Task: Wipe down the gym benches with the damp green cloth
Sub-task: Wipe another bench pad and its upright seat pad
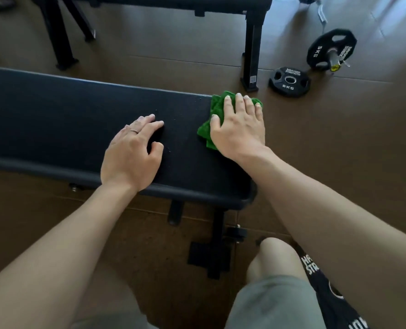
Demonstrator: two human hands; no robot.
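**Wiping the bench end: hand and cloth placement**

Green cloth [217, 115] bunched at the far right end of the near bench [54, 119], partly overhanging the edge, probably to catch the corner; pressed flat under the right hand [238, 129], fingers spread and nearly straight, grip open, nothing pinched, likely for broad contact. Left hand [133, 150] resting on the pad well apart from the cloth, fingers loosely bent, holding nothing; apparently bracing. Second bench [173, 2] beyond, presumably next; weight plates [290, 81] on the floor [149, 51].
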